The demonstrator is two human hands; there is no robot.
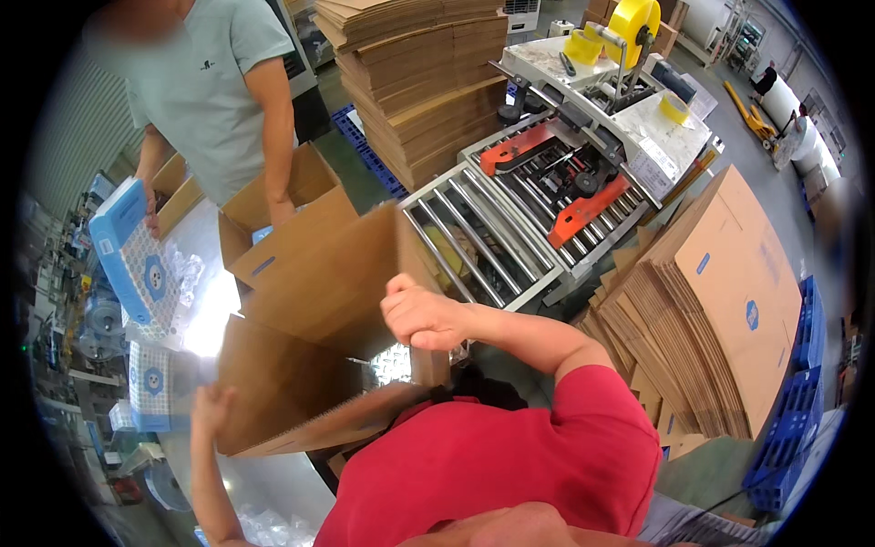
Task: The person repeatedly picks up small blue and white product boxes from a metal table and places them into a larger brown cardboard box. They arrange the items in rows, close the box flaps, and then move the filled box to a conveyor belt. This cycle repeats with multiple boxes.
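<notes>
A large brown cardboard box (283,374) stands in front of me with its top open, tilted and slightly blurred. My right hand (424,316) is closed in a fist on the box's right upper edge. At the left edge of the same box, my left hand (213,410) is blurred but looks curled on the cardboard. Through the box's open bottom a bright patterned metal surface (392,363) shows. Left of the box, blue-and-white packs (150,383) with a round emblem stand on the shiny metal table (205,465).
Across the table a co-worker in a grey shirt (210,82) holds a blue-and-white pack (137,255) and reaches into another open box (292,196). A roller conveyor with a taping machine (583,164) lies ahead right. Flat cardboard stacks (702,310) (424,91) rest by blue pallets (788,438).
</notes>
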